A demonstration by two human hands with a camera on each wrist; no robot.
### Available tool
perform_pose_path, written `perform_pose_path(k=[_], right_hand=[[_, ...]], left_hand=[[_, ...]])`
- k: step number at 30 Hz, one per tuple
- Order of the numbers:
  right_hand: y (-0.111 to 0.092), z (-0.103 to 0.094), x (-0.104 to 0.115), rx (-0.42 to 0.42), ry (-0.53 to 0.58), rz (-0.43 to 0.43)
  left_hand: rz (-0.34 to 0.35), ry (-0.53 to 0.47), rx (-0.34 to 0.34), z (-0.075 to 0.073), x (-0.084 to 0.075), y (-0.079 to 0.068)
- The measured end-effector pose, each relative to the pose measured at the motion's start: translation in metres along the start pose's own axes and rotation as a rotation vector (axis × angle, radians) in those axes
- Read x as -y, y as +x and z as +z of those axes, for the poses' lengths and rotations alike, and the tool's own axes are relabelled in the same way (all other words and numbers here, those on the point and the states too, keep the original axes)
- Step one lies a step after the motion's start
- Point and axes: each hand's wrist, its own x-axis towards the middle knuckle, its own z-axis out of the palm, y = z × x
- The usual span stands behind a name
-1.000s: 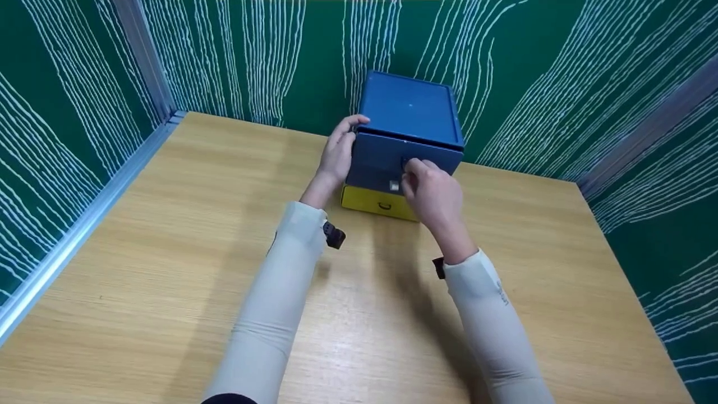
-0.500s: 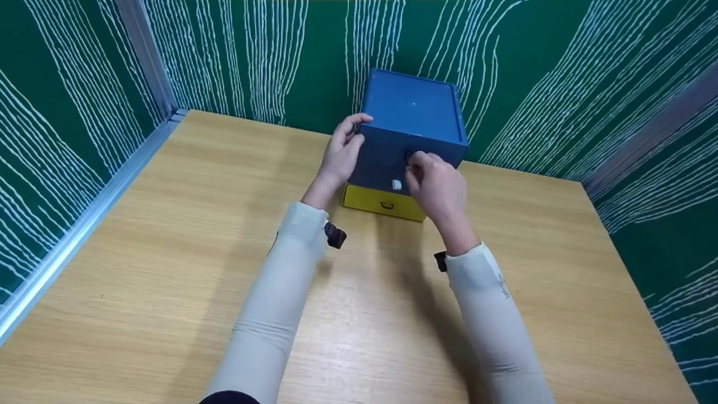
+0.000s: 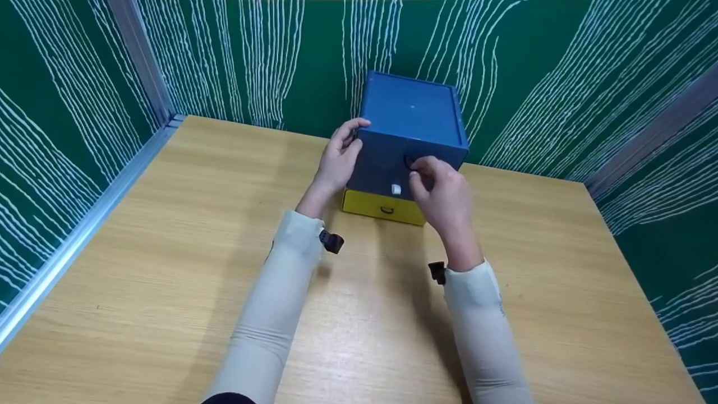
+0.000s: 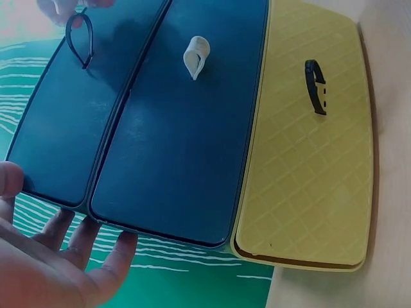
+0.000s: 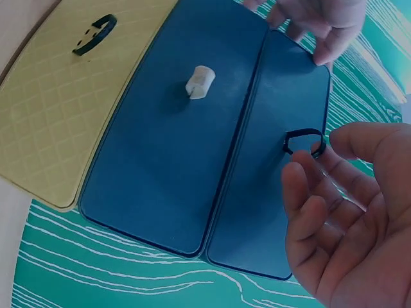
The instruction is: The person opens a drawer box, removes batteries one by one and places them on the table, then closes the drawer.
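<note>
A small drawer cabinet (image 3: 412, 109) stands against the back wall, with a blue top, two dark blue drawer fronts and a yellow bottom drawer (image 3: 370, 205). All three fronts sit flush in the wrist views. My left hand (image 3: 339, 157) steadies its left side, fingertips at the top edge and fingers fairly straight along the side. My right hand (image 3: 446, 193) is at the top drawer (image 5: 270, 186), its fingers loosely bent beside the black loop handle (image 5: 305, 135). A fingertip touches the loop, while thumb and forefinger stand apart.
The middle drawer carries a white loop pull (image 4: 196, 56), and the yellow drawer a black handle (image 4: 314, 86). Beneath the cabinet is a wooden table (image 3: 224, 241). Green walls (image 3: 314, 73) with white wavy lines enclose it on three sides.
The top drawer has gone in, and the gap beneath the cabinet's top has vanished. My right hand has loosened and drawn slightly back from the loop. The left hand stays at the side.
</note>
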Motion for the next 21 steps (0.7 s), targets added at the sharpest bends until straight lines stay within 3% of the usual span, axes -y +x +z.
perform_pose_path(k=[12,16,21], right_hand=[[-0.007,0.007,-0.005,-0.095,0.116,-0.017],[-0.008,0.014,-0.011,-0.041,0.083,0.012],[-0.010,0.026,-0.022,0.075,-0.056,0.086]], left_hand=[[0.006,0.012,0.007,-0.005,0.003,-0.002],[-0.005,0.018,0.025,-0.007,0.002,-0.002],[-0.001,0.042,0.035,-0.004,0.000,-0.001]])
